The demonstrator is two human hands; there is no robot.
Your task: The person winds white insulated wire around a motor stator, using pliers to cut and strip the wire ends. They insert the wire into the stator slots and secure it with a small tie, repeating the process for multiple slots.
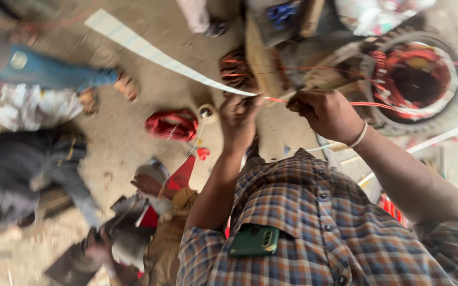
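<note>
My left hand (238, 119) is closed on a long white strip (149, 52) that runs off to the upper left over the dusty floor. Close beside it, my right hand (324, 112), with a pale bangle on the wrist, pinches the strip's end together with thin red wire (377, 106). That wire leads right to a round motor stator (414, 79) packed with red windings. Both hands are raised in front of my checked shirt (314, 233), which has a green phone (254, 241) in its pocket.
A red wire coil (172, 124) and a small spool of white thread (207, 113) lie on the floor. A person's jeans-clad legs and sandalled feet (125, 85) are at upper left. Someone else's hand (147, 185) and dark trousers (27, 164) are at left. Blurred tools sit at the top.
</note>
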